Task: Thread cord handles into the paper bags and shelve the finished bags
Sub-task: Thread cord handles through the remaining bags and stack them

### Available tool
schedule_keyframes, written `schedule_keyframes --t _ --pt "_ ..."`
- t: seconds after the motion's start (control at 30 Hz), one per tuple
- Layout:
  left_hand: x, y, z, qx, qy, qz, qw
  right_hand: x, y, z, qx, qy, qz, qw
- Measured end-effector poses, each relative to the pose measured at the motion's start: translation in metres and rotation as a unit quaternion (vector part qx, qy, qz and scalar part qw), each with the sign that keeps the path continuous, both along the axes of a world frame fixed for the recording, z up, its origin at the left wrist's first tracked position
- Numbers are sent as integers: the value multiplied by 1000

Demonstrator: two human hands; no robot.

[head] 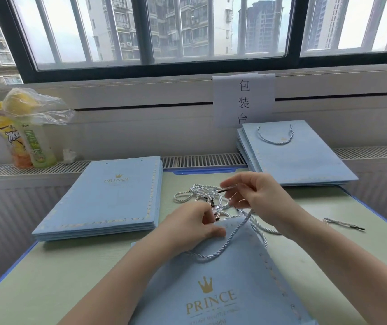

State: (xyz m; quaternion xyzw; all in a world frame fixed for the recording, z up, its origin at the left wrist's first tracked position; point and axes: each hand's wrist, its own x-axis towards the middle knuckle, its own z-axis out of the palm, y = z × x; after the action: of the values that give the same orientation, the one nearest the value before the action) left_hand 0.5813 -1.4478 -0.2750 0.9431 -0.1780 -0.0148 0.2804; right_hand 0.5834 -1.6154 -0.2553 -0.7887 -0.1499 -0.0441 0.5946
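Note:
A light blue PRINCE paper bag (213, 285) lies flat in front of me, its top edge pointing away. My left hand (192, 227) pinches that top edge, where a twisted white-blue cord (225, 245) loops across the bag. My right hand (256, 198) is raised above the bag and pinches the black tip of a cord pulled from a loose bundle of cords (199, 195) lying just beyond the bag.
A stack of flat bags without handles (108, 200) lies at the left. Bags with a cord handle are stacked (298, 156) at the back right on the sill. One single cord (342, 224) lies at the right. Drink bottles in plastic (27, 134) stand far left.

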Motion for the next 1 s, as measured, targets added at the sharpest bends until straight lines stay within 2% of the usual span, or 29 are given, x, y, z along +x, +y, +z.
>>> schedule_keyframes --t 0.17,0.3,0.47,0.63,0.83,1.0 --pt "4 9 10 -83 27 27 996 2 -2 0 -79 -9 -16 997" --pt "7 20 15 -145 51 73 985 -1 -1 5 -137 -61 4 989" --pt "8 28 20 -172 59 94 979 -10 10 -5 -250 -164 1 954" --pt "4 24 22 -192 66 84 976 -15 17 -10 -265 -231 7 936" --pt "4 22 22 -203 59 72 975 -13 14 -10 -265 -226 -26 937" --pt "2 21 23 -217 55 65 972 -16 15 -9 -296 -247 -26 922"
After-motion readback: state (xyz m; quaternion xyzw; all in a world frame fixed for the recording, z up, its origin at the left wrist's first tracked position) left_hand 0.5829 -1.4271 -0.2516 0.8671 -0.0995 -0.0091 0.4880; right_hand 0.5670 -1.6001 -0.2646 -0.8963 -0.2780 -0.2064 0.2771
